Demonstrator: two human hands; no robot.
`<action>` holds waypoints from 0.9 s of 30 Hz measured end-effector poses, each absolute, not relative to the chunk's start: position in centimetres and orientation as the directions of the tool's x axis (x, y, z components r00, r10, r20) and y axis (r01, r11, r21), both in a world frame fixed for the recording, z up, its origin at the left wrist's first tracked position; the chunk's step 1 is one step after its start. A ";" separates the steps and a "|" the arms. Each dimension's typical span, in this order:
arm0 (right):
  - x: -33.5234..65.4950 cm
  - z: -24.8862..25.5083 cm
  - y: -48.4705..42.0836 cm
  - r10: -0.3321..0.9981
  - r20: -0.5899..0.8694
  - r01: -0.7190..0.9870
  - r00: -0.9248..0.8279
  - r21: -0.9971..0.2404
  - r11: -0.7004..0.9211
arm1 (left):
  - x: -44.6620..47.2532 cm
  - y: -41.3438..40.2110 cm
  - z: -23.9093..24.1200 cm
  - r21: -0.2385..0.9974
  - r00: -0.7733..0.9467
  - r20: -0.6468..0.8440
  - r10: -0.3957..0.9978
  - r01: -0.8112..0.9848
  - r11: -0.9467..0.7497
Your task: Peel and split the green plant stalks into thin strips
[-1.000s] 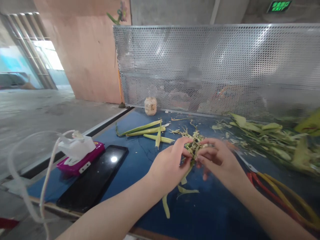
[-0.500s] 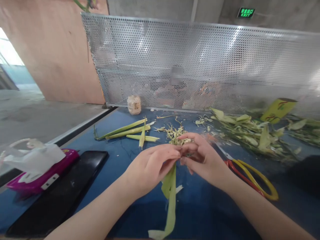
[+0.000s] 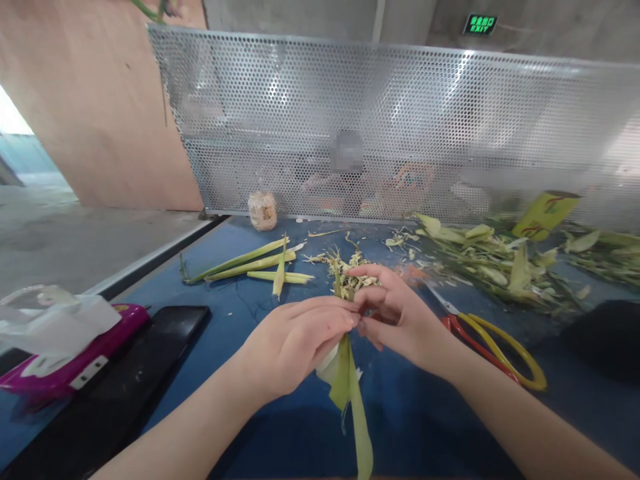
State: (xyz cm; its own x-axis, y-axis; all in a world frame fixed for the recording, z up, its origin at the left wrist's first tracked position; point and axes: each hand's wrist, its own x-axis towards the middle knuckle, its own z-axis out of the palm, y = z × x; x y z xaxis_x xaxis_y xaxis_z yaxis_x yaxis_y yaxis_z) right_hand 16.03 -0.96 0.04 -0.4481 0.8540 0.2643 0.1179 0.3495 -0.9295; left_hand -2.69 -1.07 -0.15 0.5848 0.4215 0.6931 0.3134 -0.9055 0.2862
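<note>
From where I stand, both hands meet over the near middle of the dark blue flat surface [image 3: 430,427]. The left hand [image 3: 300,340] has its thumb and fingers pressed together, and they seem to pinch a bunch of long, flat, pale-green leaf strips [image 3: 343,373]. The strips hang below these fingers toward the near edge. The right hand [image 3: 400,320] comes from the right, its fingers curled, with tips just beside the left fingertips; whether they also grip, I cannot tell, because the meeting point is hidden.

Just beyond the hands lies a tangled heap of thin, yellowish-green shreds [image 3: 357,263]. To the left are several straight green stalks [image 3: 255,267]; to the right, metal scissors with red and yellow handles [image 3: 460,319].

I judge that the step in hand is fine finger work at the upper end of the strips, perhaps arranging or tearing them. The next move, in my opinion, calls for a firm left pinch and small, careful movements of the right fingertips.
</note>
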 end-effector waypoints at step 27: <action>16.0 0.0 -0.7 0.787 0.195 -0.186 -0.585 -0.977 0.104 | -1.5 -2.0 -0.3 0.631 0.235 0.714 0.660 0.193 -0.751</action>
